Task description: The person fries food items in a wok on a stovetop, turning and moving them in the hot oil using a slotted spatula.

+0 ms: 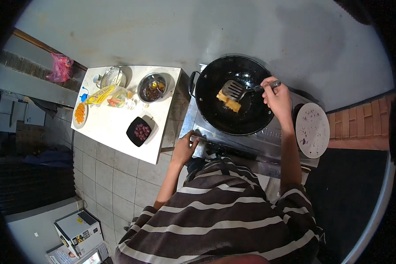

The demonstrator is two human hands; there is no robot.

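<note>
My right hand (277, 97) is wrapped round the handle of a slotted spatula (234, 90). The spatula's metal head lies over golden-brown fried pieces (232, 104) in a black wok (211, 119), partly covering them. A little oil shines on the wok's bottom. My left hand (184, 148) is at the front left corner of the steel stove (198, 125), its fingers curled over the edge. Below and left of the wok's loop handle, this hand is apart from the wok.
On the left, a white table (114, 132) bears a steel bowl (141, 94), a black dish of dark red pieces (141, 132), a yellow plastic bag (103, 96) and a plate of orange shreds (79, 115). A stained white plate (312, 132) sits right of the wok. A wall (251, 31) stands behind.
</note>
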